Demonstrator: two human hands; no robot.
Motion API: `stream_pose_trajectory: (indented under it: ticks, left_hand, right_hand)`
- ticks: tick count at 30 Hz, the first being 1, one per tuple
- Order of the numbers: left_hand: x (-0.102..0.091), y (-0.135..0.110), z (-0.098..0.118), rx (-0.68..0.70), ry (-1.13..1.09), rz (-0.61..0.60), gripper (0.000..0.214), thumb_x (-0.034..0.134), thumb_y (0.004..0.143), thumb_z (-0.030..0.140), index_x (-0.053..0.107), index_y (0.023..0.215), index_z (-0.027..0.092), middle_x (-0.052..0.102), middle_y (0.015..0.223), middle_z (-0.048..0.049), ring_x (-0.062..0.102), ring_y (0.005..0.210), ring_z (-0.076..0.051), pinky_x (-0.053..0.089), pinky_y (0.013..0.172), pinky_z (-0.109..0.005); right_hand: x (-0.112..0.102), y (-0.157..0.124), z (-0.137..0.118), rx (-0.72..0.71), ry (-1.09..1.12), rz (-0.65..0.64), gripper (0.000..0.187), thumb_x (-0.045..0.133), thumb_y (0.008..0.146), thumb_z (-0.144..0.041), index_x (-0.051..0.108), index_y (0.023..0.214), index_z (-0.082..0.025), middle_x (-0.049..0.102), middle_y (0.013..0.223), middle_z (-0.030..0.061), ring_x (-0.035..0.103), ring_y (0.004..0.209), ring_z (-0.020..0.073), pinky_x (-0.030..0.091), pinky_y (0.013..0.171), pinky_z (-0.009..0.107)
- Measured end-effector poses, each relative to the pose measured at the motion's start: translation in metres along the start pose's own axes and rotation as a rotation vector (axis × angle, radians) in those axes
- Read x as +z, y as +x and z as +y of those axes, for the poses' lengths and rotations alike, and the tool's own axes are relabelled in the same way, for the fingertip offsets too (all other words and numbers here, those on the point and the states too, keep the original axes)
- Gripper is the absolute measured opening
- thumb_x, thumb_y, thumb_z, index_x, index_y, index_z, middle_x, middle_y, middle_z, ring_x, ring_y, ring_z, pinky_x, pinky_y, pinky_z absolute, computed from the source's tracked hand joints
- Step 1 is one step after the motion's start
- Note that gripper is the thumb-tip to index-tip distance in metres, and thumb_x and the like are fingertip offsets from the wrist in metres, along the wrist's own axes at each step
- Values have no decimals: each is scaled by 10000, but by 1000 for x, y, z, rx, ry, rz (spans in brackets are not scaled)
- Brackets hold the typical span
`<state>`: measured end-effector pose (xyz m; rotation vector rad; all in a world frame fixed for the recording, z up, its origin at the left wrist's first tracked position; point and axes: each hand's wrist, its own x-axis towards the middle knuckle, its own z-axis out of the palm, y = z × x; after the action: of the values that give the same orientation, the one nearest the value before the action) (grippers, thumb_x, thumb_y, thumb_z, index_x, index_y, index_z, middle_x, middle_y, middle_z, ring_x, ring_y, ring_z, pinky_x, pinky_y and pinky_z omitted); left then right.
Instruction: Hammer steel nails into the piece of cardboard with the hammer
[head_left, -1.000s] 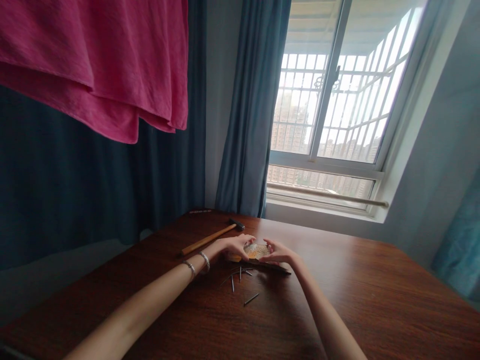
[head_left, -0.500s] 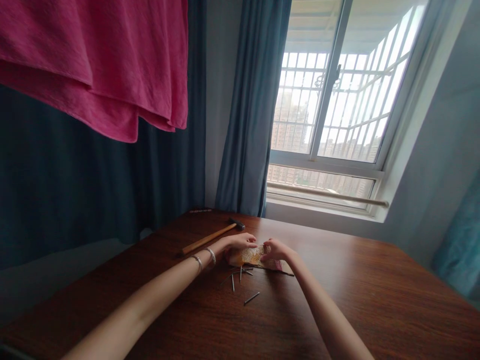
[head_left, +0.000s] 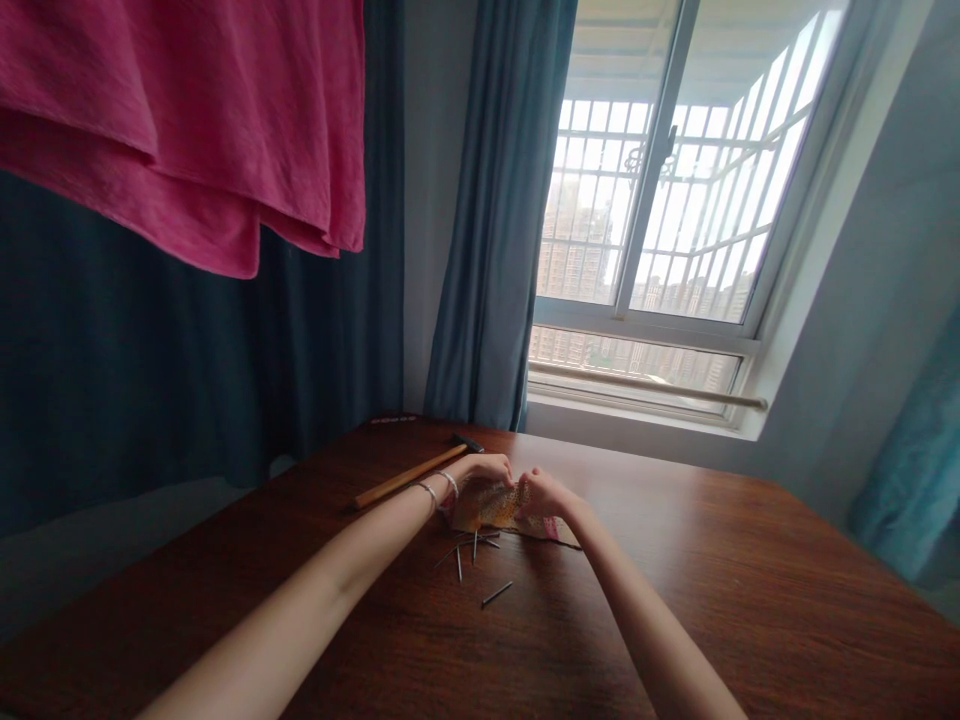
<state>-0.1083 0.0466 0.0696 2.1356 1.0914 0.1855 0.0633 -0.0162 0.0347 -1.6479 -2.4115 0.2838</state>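
Observation:
My left hand [head_left: 489, 469] has its fingers closed on the upper edge of a small piece of patterned cloth [head_left: 501, 512], beige and yellowish with dots and some pink. Close beside it, my right hand [head_left: 546, 493] is closed on the same cloth, its knuckles upward. Between the two hands the upper edge is lifted and bunched; a dark lower edge lies along the table. Just in front of the cloth are several loose metal nails [head_left: 460, 563], with a single nail [head_left: 496, 593] lying nearer to me.
A hammer [head_left: 409, 477] with a wooden handle lies behind my left forearm on the brown wooden table [head_left: 697, 600]. A pink towel [head_left: 225, 150] hangs at upper left before dark curtains [head_left: 322, 330]. A barred window [head_left: 645, 220] stands beyond the table.
My left hand has moved slightly up and its fingers have closed on the cloth. More of the cloth's upper edge is gathered up between both hands. The view has shifted a little.

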Motion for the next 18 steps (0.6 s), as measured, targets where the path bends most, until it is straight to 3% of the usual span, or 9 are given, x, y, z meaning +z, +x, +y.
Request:
stream_pose_trajectory:
  ticks: [7,13,18]
  left_hand:
    - [-1,1,-4,44,38,-143,258,635,569,306,687,740,120,542,573,21,445,547,-107,377,566,-227]
    - [5,8,5,63,33,-135,382,671,554,440,685,723,98,509,518,25,411,501,-93,332,510,-211]
    - [12,21,16,67,30,-110,447,665,557,498,682,718,81,516,510,6,412,476,-96,319,490,-221]
  right_hand:
    - [-6,0,8,30,18,-40,689,715,444,-572,574,1046,-267,573,1038,60,553,877,232,411,738,322]
    - [-14,-14,23,68,66,-24,751,687,434,-626,562,1092,-286,616,1052,53,552,948,267,389,793,346]
    - [-26,-32,35,96,115,15,745,727,442,-556,550,1117,-296,624,1070,43,524,1011,293,330,863,399]
